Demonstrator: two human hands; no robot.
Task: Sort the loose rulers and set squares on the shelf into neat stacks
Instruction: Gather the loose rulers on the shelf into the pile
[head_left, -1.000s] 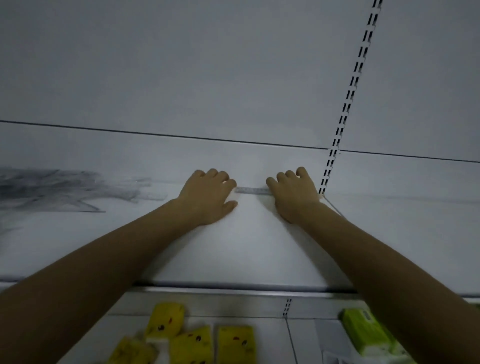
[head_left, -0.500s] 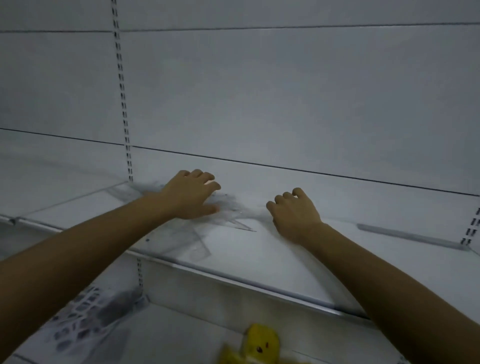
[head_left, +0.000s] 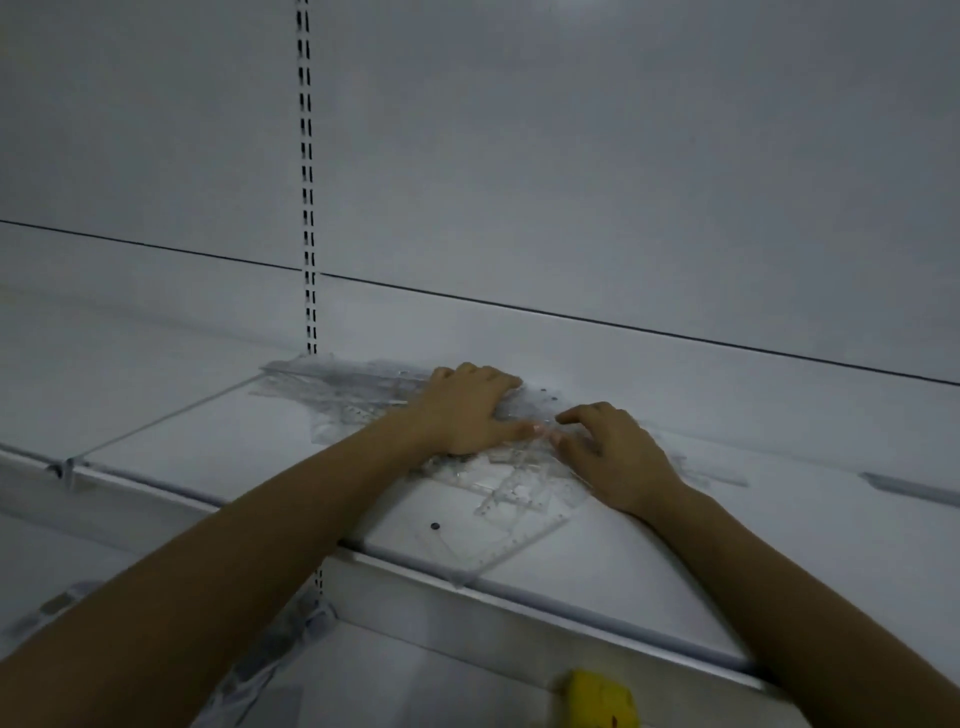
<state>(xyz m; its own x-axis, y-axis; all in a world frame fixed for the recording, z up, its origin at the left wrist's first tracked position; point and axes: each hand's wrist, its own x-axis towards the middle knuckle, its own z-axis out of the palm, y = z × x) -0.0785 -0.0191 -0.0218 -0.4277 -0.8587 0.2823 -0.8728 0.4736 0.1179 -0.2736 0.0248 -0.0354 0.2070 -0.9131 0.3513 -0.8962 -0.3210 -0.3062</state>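
Note:
A loose pile of clear plastic rulers and set squares (head_left: 353, 387) lies on the white shelf (head_left: 182, 452), spreading from the back wall toward the front edge. My left hand (head_left: 462, 410) rests palm down on the middle of the pile, thumb stretched to the right. My right hand (head_left: 615, 454) sits just right of it, forefinger and thumb close together over a clear set square (head_left: 514, 483); a pinch cannot be made out. A large clear set square (head_left: 498, 545) reaches the shelf's front lip.
A grey ruler stack (head_left: 909, 488) lies alone at the far right of the shelf. A slotted upright (head_left: 306, 208) runs up the back wall. On the lower shelf sit a yellow packet (head_left: 597, 699) and clear-wrapped goods (head_left: 270, 660).
The view has swung left from the ruler stack to the loose pile. Both hands moved onto the pile, and the right hand's fingers now reach toward the left thumb.

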